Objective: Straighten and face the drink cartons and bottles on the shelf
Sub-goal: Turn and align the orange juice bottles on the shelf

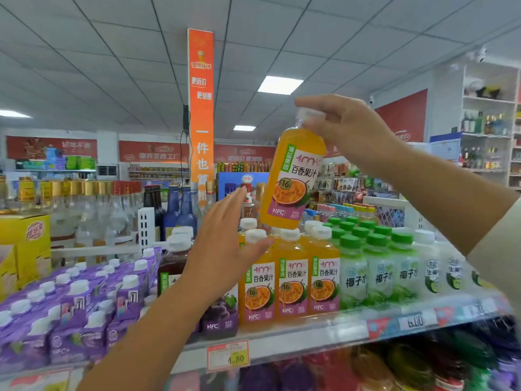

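My right hand [342, 128] grips an orange passion-fruit juice bottle [293, 182] by its white cap, holding it tilted in the air above the shelf, label facing me. My left hand [225, 238] is flat with straight fingers, raised in front of the row of matching orange bottles [293, 280] on the shelf, thumb near a front bottle's cap. To the left stand dark grape juice bottles [220, 311] and purple cartons [79, 306]. To the right are green-capped coconut water bottles [377, 272].
The shelf edge [310, 337] carries price tags, one reading 4.80 [227, 355]. A yellow box [25, 244] stands at the far left. Glass liquor bottles [93, 204] fill the shelf behind. An orange banner [200, 114] hangs from the ceiling. More goods sit on the lower shelf.
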Tool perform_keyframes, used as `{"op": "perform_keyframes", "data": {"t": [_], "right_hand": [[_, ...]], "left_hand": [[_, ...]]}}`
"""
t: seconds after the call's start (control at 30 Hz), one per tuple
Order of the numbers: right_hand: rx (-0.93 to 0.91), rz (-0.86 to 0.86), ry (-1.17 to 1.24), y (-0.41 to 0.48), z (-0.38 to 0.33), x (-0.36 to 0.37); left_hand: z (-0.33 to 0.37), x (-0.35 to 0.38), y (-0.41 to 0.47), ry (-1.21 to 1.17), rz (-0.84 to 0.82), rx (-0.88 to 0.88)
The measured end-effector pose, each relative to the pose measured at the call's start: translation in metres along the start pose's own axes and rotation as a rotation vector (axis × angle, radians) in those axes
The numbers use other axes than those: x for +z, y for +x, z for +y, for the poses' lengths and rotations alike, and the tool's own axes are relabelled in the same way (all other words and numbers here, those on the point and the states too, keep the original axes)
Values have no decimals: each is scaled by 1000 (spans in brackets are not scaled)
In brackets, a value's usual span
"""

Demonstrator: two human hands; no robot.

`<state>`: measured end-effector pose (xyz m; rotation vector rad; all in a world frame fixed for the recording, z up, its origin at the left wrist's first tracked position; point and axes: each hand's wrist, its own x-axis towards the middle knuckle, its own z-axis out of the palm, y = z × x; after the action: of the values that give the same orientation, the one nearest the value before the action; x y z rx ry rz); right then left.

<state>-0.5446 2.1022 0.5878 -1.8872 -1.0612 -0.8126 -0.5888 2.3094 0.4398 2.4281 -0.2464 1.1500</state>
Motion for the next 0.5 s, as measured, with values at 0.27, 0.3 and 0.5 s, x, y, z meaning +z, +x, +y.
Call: {"op": "perform_keyframes", "data": {"t": [0.27, 0.3, 0.5], "right_hand": [[318, -40, 284, -78, 28, 0], [356, -38, 309, -91, 34, 4], [563, -28, 330, -168, 69, 24]], "left_hand": [[29, 42, -51, -895, -432, -284], [31, 50, -64, -973, -490, -313], [42, 86, -135, -1128, -642, -455]]}}
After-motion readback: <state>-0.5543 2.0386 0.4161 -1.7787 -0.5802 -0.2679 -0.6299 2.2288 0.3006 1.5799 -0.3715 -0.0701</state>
